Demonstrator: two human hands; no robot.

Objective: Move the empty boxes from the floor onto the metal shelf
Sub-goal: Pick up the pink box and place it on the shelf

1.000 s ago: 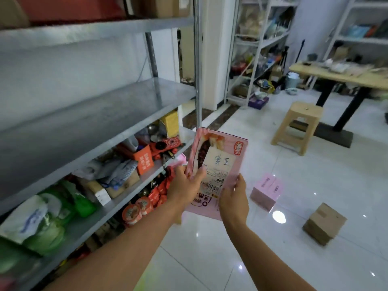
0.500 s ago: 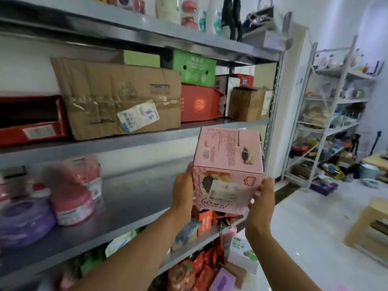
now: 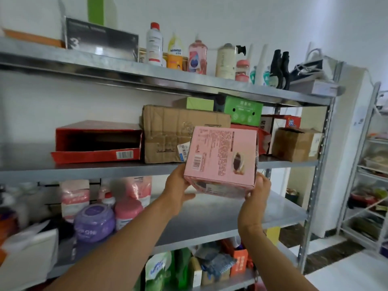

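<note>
I hold a pink box (image 3: 220, 160) up in front of the metal shelf (image 3: 88, 171), at the height of its second level. My left hand (image 3: 178, 185) grips the box's lower left edge. My right hand (image 3: 259, 189) grips its lower right corner. The box's underside, with a barcode and printed text, faces me. Behind the box stand a large brown carton (image 3: 168, 133), an open red box (image 3: 96, 141) and a small brown carton (image 3: 296, 143) on that level.
Bottles (image 3: 197, 56) line the top level. Pink and purple tubs (image 3: 94, 221) fill the left of the third level, whose right part is bare metal (image 3: 231, 217). A white wire rack (image 3: 369, 185) stands at the right over the white floor.
I have raised the pink box from waist height up to the second shelf level. My view has tilted up from the floor to the upper shelves.
</note>
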